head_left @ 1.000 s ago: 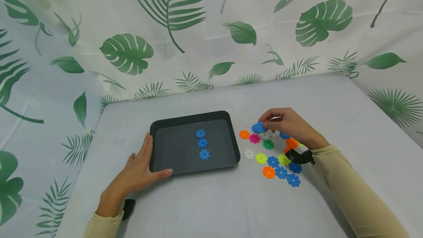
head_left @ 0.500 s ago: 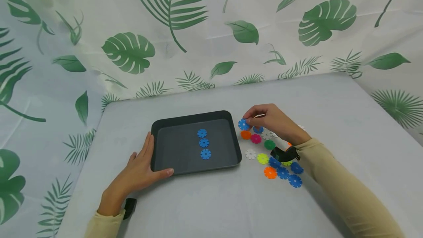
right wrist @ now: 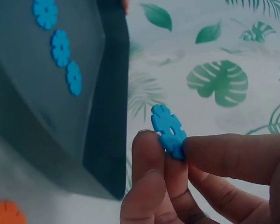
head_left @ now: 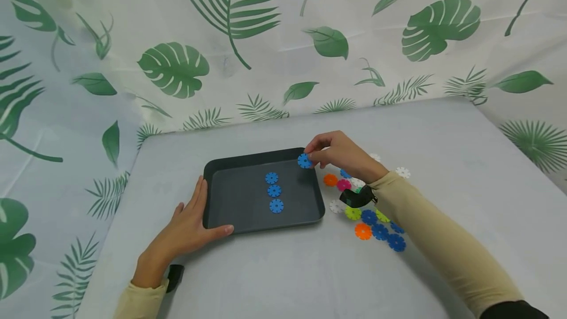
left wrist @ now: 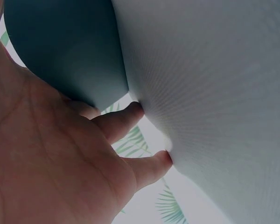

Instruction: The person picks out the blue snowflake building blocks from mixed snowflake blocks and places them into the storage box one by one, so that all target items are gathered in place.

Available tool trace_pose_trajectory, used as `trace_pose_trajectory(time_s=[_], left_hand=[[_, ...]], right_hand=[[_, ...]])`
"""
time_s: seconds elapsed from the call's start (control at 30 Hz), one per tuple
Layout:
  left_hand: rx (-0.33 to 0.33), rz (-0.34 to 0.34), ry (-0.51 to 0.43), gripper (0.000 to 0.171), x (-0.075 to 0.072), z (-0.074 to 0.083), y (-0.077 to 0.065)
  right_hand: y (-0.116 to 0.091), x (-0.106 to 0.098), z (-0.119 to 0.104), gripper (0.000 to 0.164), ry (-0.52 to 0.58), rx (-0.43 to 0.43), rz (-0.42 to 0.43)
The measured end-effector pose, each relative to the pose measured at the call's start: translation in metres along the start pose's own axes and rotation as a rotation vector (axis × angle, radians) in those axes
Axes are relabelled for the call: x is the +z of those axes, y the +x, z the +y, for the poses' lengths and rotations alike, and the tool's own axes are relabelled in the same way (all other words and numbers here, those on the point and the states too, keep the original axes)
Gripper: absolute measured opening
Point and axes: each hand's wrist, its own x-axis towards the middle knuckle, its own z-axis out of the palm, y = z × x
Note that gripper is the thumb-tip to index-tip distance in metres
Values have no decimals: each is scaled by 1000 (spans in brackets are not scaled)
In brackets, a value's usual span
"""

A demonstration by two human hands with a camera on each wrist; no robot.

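Here, right fingers [right wrist: 231,151] pinch one disc [head_left: 303,161], left fingers [head_left: 199,200] spread against one tray [head_left: 241,201] of three discs [head_left: 274,191]

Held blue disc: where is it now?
In the head view, the held blue disc is pinched by the right hand, appearing at the far right corner of the tray.

Right hand [right wrist: 219,186]: pinches blue notched disc [right wrist: 169,132]
Dark tray [right wrist: 109,116]: three blue discs [right wrist: 60,48] inside, in a row
Orange disc [right wrist: 7,213]: outside tray, partly cropped
Leaf-print cloth [right wrist: 217,84]: background
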Motion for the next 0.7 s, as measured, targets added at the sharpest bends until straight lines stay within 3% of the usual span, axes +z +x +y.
trace_pose_trajectory(time_s=[0.3, 0.7], left_hand=[[2, 2, -7, 136, -1, 1, 0], [-4, -1, -8, 136, -2, 2, -1]], right_hand=[[20, 20, -10, 15, 37, 38, -40], [39, 45, -12, 13, -272, 41, -91]])
